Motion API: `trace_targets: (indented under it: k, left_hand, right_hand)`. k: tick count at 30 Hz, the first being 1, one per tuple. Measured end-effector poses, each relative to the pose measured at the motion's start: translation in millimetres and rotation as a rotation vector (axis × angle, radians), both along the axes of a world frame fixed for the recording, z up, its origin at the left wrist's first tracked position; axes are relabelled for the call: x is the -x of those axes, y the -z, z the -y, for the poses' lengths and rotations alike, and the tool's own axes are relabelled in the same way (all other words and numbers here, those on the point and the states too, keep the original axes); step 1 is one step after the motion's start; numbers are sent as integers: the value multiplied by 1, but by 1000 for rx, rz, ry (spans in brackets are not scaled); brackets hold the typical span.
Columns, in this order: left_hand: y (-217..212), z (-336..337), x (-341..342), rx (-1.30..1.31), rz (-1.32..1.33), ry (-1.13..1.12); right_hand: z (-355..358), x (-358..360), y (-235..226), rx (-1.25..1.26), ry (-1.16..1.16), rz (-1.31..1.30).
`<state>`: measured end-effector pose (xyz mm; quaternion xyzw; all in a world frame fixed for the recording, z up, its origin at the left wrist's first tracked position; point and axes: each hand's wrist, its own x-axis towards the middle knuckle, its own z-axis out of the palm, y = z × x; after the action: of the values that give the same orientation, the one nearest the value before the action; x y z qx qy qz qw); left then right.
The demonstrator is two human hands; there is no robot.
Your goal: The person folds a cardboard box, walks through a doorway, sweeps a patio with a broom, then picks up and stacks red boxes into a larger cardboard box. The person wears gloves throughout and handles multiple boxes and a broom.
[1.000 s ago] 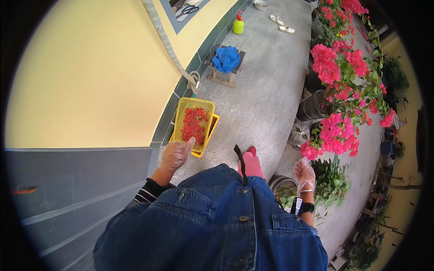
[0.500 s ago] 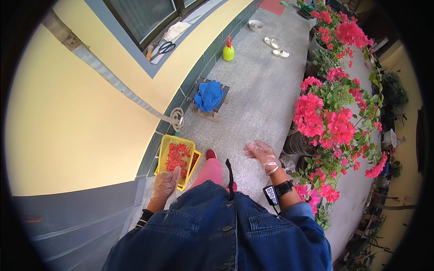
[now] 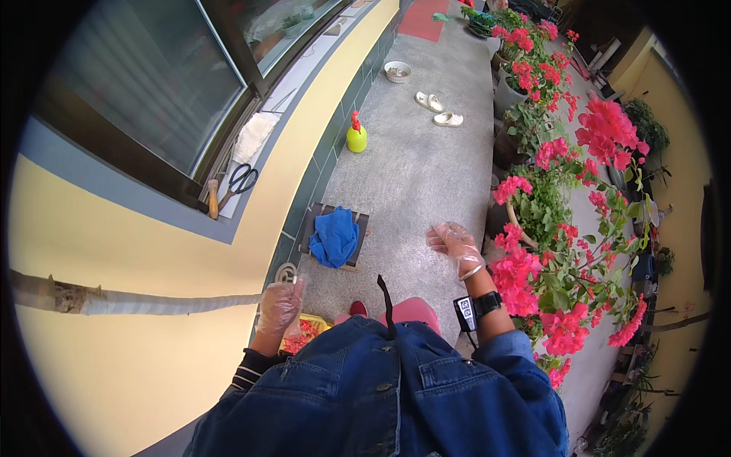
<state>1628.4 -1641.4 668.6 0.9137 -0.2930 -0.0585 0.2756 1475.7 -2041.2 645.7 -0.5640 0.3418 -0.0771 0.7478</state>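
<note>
denim jacket | clear gloves, likely plastic | black wristband device | striped cuff

Left hand (image 3: 280, 305): I see a clear, glossy plastic glove over it, with a black-and-white striped cuff below.
Right hand (image 3: 454, 244): same clear glove; a black band on the wrist.
Jacket (image 3: 381, 396): mid-blue denim on my view's lower edge.
Tray (image 3: 306, 333): yellow, filled with red bits.
Cloth (image 3: 333, 236): bright blue (on a grey-brown stool).
Spray bottle (image 3: 356, 137): lime yellow with a red top.
Flowers (image 3: 567, 259): pink-red blooms over green leaves.
Wall (image 3: 114, 251): pale yellow above a dark green tiled base.
Floor (image 3: 426, 167): speckled grey.
Slippers (image 3: 439, 110): cream.
</note>
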Motion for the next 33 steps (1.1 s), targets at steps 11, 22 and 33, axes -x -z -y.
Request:
trace_targets:
  k: [11,22,33]
  left_hand:
    - [8,298,-146,58,-56,340]
    - [12,509,-255,-32,-78,235]
    - [34,701,-413,-12,-47,201]
  right_hand:
    - [238,-106,-4,3,322,124]
    - [511,-165,-9,-67,535,63]
    - [721,-281,25,-141,562,-12]
